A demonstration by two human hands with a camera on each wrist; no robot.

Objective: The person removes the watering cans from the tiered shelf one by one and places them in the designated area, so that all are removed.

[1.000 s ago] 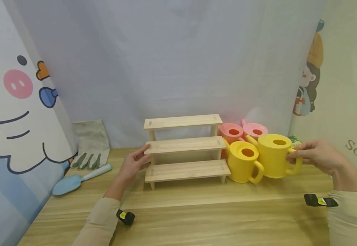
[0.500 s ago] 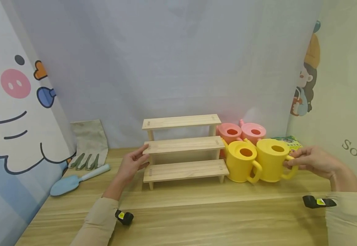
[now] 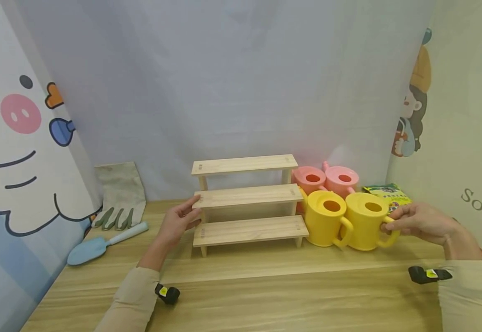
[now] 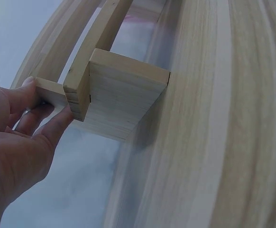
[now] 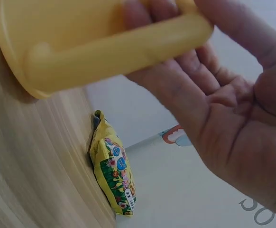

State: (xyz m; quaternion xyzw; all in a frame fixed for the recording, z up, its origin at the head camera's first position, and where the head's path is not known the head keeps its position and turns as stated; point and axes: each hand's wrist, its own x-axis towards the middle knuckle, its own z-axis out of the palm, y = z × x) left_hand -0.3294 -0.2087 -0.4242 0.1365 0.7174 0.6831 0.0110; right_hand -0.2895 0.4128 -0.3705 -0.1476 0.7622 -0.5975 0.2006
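Note:
My right hand (image 3: 425, 224) grips the handle (image 5: 119, 52) of a yellow watering can (image 3: 363, 226); its base is at the table in the right wrist view. A second yellow watering can (image 3: 325, 221) stands close on its left. Two pink watering cans (image 3: 340, 177) sit behind them, partly hidden. My left hand (image 3: 176, 224) pinches the left end of the middle board on a three-tier wooden plant stand (image 3: 247, 196). In the left wrist view, the thumb lies over that board (image 4: 50, 88) with fingers under it.
A colourful, mostly yellow and green packet (image 3: 390, 196) lies behind my right hand. To the left are a light blue trowel (image 3: 93, 249) and a grey-green glove (image 3: 122, 189) leaning on the curtain (image 3: 241, 92). The wooden table (image 3: 266, 295) stretches in front.
My right hand has lowered the yellow watering can and brought it slightly nearer, beside the other yellow one. More of the packet shows behind it. My left hand keeps its hold on the stand.

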